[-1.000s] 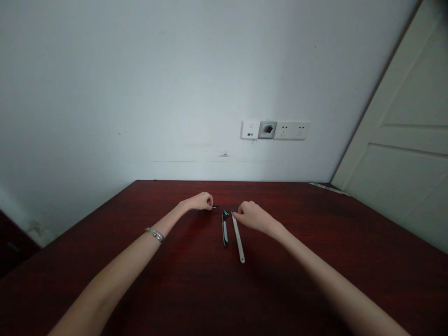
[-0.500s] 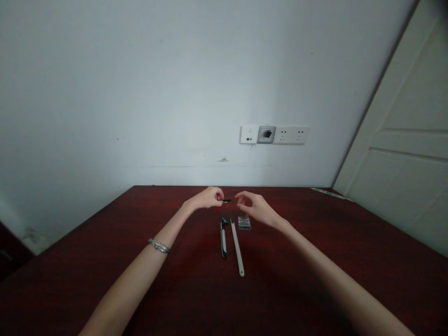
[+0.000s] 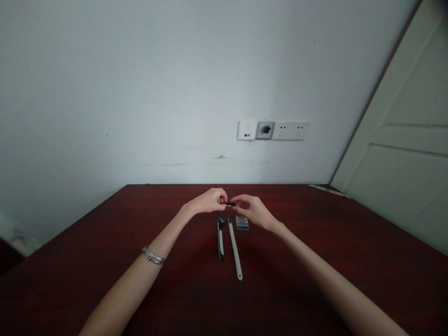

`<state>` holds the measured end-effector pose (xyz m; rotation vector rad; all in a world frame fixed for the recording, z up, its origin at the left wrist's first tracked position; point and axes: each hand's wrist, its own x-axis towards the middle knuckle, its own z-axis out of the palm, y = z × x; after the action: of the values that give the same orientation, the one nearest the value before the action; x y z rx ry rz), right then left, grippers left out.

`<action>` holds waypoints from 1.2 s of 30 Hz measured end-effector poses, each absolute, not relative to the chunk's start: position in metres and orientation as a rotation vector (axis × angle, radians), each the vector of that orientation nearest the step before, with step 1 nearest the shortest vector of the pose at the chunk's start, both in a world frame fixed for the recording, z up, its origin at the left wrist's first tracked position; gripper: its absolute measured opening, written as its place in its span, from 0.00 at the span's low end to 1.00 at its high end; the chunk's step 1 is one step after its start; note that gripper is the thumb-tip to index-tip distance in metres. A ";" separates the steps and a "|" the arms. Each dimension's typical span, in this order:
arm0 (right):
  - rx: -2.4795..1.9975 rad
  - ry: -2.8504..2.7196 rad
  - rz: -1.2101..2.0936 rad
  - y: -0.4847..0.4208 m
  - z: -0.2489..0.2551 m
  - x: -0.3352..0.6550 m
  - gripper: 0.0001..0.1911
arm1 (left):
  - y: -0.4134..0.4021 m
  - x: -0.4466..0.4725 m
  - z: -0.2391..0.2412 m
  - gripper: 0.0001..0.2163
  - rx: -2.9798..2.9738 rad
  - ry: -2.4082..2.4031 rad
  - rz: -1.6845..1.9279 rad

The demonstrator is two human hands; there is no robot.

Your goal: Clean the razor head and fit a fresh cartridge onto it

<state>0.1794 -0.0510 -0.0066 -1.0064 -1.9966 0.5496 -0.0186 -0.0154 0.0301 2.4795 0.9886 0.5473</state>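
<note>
Above the far part of the table, my left hand [image 3: 211,200] pinches a small black bar-shaped piece [image 3: 229,204]. My right hand [image 3: 252,210] has its thumb and fingertips closed on the right end of that same piece. The piece is too small to name its kind. Below the hands a razor [image 3: 220,240] with a grey and black handle lies on the table, head toward the wall. Beside it lies a long white stick-like handle [image 3: 235,252] with a hole at its near end and a dark tip. A small clear plastic case [image 3: 242,223] sits just under my right hand.
The dark red wooden table [image 3: 175,289] runs up to a white wall [image 3: 157,93] with several socket plates [image 3: 289,131]. A flat patterned strip [image 3: 329,190] lies at the table's far right edge, by a white panelled door [image 3: 402,154].
My right hand has come left and its fingers have closed on the black piece, which only my left hand held before. The view has shifted slightly.
</note>
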 end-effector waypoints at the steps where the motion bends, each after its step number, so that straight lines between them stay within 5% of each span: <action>1: -1.010 -1.995 0.554 -0.052 -0.005 0.179 0.11 | -0.016 -0.018 0.030 0.06 2.477 0.978 0.542; 24: -1.098 -1.552 0.966 -0.046 -0.003 0.180 0.14 | -0.009 -0.022 0.024 0.11 2.099 0.883 0.592; 36: -1.015 -1.463 0.866 -0.050 -0.007 0.173 0.18 | -0.006 -0.020 0.016 0.12 1.830 0.779 0.717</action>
<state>0.1733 -0.0496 -0.0070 -1.0151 -1.4630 0.8662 -0.0196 -0.0056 0.0160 1.8295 0.7793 0.7175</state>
